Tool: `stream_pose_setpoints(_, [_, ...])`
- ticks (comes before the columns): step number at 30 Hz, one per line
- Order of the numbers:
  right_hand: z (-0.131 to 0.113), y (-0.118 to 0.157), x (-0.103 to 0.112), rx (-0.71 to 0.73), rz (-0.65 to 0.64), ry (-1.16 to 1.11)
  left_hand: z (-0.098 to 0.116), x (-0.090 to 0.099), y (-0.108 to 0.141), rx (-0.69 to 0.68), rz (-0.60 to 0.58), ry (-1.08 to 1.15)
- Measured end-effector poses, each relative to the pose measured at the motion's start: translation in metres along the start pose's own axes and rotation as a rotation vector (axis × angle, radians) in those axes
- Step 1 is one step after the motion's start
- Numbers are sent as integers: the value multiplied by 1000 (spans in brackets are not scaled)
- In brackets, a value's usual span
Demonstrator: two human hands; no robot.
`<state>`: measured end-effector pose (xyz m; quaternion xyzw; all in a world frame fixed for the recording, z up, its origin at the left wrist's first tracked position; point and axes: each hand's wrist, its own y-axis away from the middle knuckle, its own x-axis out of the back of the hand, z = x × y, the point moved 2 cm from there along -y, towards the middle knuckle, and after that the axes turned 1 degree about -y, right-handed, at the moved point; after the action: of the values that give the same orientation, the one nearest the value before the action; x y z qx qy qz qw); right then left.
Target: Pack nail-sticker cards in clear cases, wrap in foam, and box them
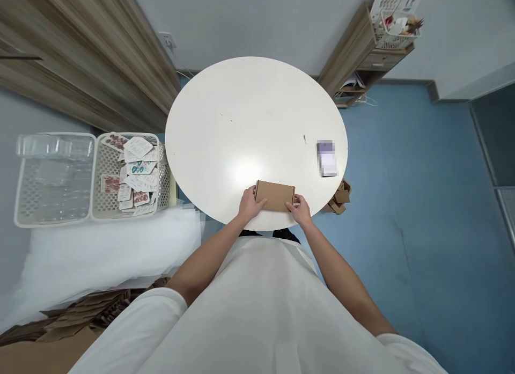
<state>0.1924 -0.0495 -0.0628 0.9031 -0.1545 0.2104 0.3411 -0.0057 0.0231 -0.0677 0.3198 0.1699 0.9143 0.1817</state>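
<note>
Fingers of the L hand (250, 205) are clamped on the L end of the flat brown cardboard box (275, 196), thumb on top; R hand (300, 209) fingers are clamped on its R end, same way. Box sits btwn both hands, over the near edge area of the round white table (253, 100). White tabletop runs from box to far edge. Blurry purple-and-white thing (327, 159) is on top, near R edge, apart from R hand.

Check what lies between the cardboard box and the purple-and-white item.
Only bare white tabletop, in the head view, from the cardboard box to the blurred purple-and-white item. The right hand, on the box's right end, sits just off that stretch.
</note>
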Motion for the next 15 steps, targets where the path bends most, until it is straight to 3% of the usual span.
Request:
stream_pose_setpoints(4, [1,-1,-2,38,-31,-40,5,-1,-1,3,23,-13])
stream_pose_setpoints(7, [8,-5,16,70,-51,-73,21,-13,4,3,34,-23])
stream_pose_setpoints(9, [20,-8,45,88,-25,-84,43,-33,9,-17,28,-34])
stream_pose_setpoints(11, [38,-14,86,103,43,-93,75,-64,13,-67,-19,-40])
stream_pose_setpoints(15, [93,-26,185,97,270,-91,151,-150,10,-214,-231,-69])
